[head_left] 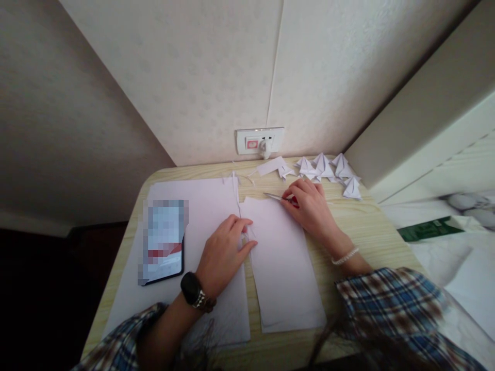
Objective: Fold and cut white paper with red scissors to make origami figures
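Observation:
My right hand (309,203) is closed around the red handles of a small pair of scissors (275,196). The blades point left, over the top edge of a narrow white paper sheet (284,268). My left hand (224,247) lies across the gap between that sheet and a larger white paper stack (178,314). Its thumb and forefinger are apart, and bits of thin paper show between them; the other fingers are partly hidden. A thin paper strip (235,190) stretches up from the left hand along the stack's edge.
A phone (164,242) with its screen lit rests on the stack. Several folded paper figures (323,166) stand along the back right of the wooden table (359,226), beside a paper offcut (270,166). A wall socket (260,141) with a plug is behind. A green box (429,229) lies at right.

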### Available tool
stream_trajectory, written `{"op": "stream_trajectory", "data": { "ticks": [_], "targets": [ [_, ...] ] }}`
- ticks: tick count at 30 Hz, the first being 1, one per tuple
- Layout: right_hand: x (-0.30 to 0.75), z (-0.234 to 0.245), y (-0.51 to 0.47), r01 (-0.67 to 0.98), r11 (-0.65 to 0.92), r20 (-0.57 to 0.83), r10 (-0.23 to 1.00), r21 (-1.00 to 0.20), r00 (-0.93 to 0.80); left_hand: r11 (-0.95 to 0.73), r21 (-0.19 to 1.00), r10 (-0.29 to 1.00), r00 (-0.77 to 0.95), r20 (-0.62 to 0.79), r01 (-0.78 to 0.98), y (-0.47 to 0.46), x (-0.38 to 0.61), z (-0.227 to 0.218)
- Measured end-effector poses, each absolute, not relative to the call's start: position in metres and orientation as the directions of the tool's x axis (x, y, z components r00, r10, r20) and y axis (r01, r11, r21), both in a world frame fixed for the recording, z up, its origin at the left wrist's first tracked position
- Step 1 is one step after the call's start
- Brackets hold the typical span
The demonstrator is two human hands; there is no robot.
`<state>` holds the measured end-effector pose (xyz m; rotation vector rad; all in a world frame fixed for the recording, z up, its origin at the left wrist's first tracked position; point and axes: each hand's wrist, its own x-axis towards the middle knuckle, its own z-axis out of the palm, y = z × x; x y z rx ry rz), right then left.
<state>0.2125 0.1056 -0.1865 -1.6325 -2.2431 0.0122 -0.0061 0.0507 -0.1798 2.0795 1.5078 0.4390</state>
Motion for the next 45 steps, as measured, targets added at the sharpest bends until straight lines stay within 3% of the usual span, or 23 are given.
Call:
{"op": "stream_trajectory", "data": {
  "ticks": [9,16,24,33,45],
  "targets": [
    [0.208,-0.193,0.106,0.937,0.244,0.298,0.94,-0.25,-0.165,-0.278,0.595,0.93,0.366,-0.029,0.754,0.051,-0.006,-0.179],
    [0.192,-0.185,0.095,0.85,0.399,0.215,0.915,-0.343,-0.342,-0.29,0.587,0.927,0.375,-0.025,0.756,0.052,-0.007,-0.179],
    [0.182,-0.181,0.08,0.81,0.417,0.102,0.905,-0.412,-0.414,-0.271,0.594,0.933,0.358,-0.031,0.758,0.052,-0.007,-0.179],
    [0.193,-0.184,0.098,0.854,0.373,0.114,0.927,-0.363,-0.357,-0.259,0.598,0.937,0.347,-0.034,0.758,0.053,-0.007,-0.178],
    [0.195,-0.183,0.105,0.852,0.338,0.081,0.939,-0.399,-0.334,-0.262,0.597,0.934,0.354,-0.04,0.758,0.055,-0.006,-0.174]
  ]
}}
